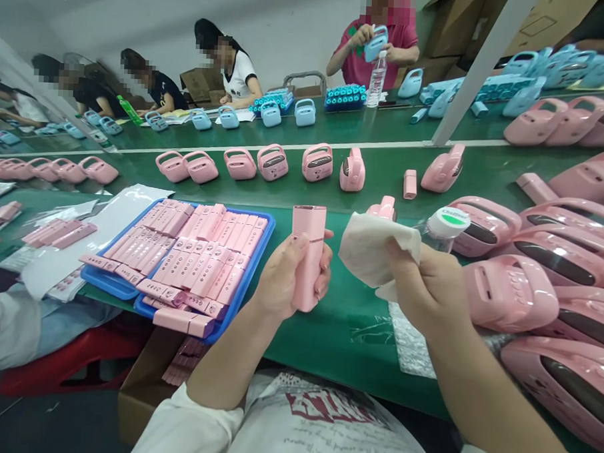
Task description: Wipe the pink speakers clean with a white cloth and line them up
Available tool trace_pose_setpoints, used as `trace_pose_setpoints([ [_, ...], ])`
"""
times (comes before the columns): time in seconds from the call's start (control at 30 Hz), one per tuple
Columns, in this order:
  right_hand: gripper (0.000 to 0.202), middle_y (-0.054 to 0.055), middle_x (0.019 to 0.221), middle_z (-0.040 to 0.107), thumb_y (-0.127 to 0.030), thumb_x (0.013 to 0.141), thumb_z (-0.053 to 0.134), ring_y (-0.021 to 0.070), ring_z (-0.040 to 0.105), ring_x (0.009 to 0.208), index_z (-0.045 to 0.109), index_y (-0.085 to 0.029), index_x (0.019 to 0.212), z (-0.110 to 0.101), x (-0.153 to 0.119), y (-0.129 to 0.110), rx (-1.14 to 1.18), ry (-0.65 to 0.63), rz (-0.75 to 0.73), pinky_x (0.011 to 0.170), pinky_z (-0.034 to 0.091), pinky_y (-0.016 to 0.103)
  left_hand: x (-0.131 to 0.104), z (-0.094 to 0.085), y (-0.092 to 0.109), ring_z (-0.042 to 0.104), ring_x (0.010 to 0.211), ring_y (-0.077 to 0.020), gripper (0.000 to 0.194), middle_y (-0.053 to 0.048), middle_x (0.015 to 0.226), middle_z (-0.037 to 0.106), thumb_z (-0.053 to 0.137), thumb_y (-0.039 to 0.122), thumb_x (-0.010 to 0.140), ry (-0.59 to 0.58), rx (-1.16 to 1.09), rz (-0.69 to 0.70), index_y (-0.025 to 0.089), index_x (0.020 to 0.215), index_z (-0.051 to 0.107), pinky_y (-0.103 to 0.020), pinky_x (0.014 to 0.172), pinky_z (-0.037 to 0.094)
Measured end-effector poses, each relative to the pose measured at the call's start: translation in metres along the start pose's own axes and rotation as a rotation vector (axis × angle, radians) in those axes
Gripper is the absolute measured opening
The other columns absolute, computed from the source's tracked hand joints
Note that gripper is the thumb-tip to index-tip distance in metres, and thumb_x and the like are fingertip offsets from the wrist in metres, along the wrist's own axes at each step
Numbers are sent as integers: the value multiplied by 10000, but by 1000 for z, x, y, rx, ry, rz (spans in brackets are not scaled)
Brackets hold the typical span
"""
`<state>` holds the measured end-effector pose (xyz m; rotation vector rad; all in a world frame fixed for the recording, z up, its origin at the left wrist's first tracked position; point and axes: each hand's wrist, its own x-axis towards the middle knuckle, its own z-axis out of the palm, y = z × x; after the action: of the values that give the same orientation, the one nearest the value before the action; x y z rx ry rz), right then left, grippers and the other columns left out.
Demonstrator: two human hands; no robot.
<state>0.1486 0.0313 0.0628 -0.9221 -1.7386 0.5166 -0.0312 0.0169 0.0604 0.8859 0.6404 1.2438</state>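
Upright in my left hand point(284, 272) is a pink rectangular stick-shaped device point(308, 260), with my fingers wrapped round its lower part. A white cloth point(374, 250) is pinched in my right hand point(429, 285), a short way right of the device and apart from it. Behind the cloth, a pink handled unit point(384, 207) is partly hidden. A bottle with a white and green cap point(447, 223) stands just beyond my right hand. To the left of my left hand, a blue tray point(252, 278) holds many similar pink sticks.
Pink handled units point(512, 289) crowd the right side. Others stand in a row on the green belt point(268, 198), with one loose pink stick point(410, 184). Across it, several people sit near blue units point(305, 112). A metal post point(481, 74) rises at right. Below the tray is a cardboard box point(139, 393).
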Motion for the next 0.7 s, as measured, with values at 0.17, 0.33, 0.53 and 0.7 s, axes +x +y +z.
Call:
trace_pose_setpoints([
  [0.17,388,-45,432,456,-259,946,421,98,405,387,406,-213,562,-1,-1,-2,14,-7,-5,359,260,244,-4,3,4,496,448,-67,466,27,726,537,618,491,826,12,108,25,172,1163,569,-189,388,428],
  [0.33,399,-48,447,445,-280,949,436,89,394,395,400,-207,558,-1,-1,-2,31,1,-5,372,257,235,-5,3,2,487,439,-70,518,28,713,529,601,468,824,-25,136,38,174,1244,531,-195,386,423],
  [0.53,380,-51,432,433,-234,932,435,94,390,388,382,-215,556,-1,0,-4,20,4,3,365,250,239,-5,2,0,492,443,-71,438,26,717,524,583,442,834,-36,144,48,167,1173,549,-196,386,422],
  [0.7,362,-47,432,452,-250,931,427,107,426,373,427,-221,570,-1,0,-2,17,-15,21,364,274,248,-4,1,0,494,446,-74,420,22,729,528,590,435,808,-25,150,40,165,1128,548,-209,392,424],
])
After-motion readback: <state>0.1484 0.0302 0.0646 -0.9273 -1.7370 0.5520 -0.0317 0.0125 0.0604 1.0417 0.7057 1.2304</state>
